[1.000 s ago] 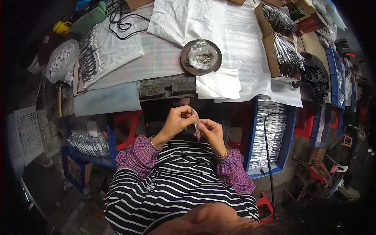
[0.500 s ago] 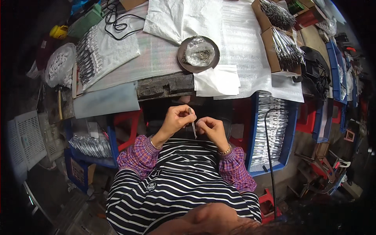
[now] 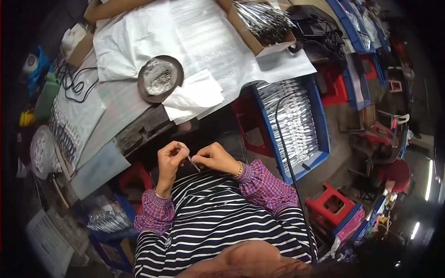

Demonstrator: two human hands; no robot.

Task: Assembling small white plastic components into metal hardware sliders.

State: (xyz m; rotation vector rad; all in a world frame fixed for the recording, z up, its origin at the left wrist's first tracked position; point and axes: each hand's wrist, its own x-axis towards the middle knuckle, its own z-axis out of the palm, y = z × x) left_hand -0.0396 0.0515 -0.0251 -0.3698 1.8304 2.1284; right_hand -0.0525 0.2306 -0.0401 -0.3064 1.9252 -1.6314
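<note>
Over my lap, my left hand (image 3: 172,160) is closed, thumb and fingertips pinching a slender silver metal piece (image 3: 190,160) that slants down to the right. Close beside it is my right hand (image 3: 217,158), its thumb and forefinger pressed together at the lower part of that piece. Whether the right fingertips also hold some tiny part is too small to tell. Beyond the hands, on the covered table, a round dark dish (image 3: 155,98) holds a clear plastic bag (image 3: 155,74) of small metal bits. White sheets (image 3: 194,95) lie against the dish.
At right stands a blue crate (image 3: 323,125) full of slim silver pieces, with a black cable (image 3: 283,146) crossing it. A cardboard box (image 3: 243,34) of similar pieces sits on the table. A red stool (image 3: 331,204) is at lower right. The dark wooden table edge (image 3: 143,134) lies ahead.
The view has turned to the right, so the table and dish appear farther left and tilted. Both hands keep their pinch around the silver piece.
</note>
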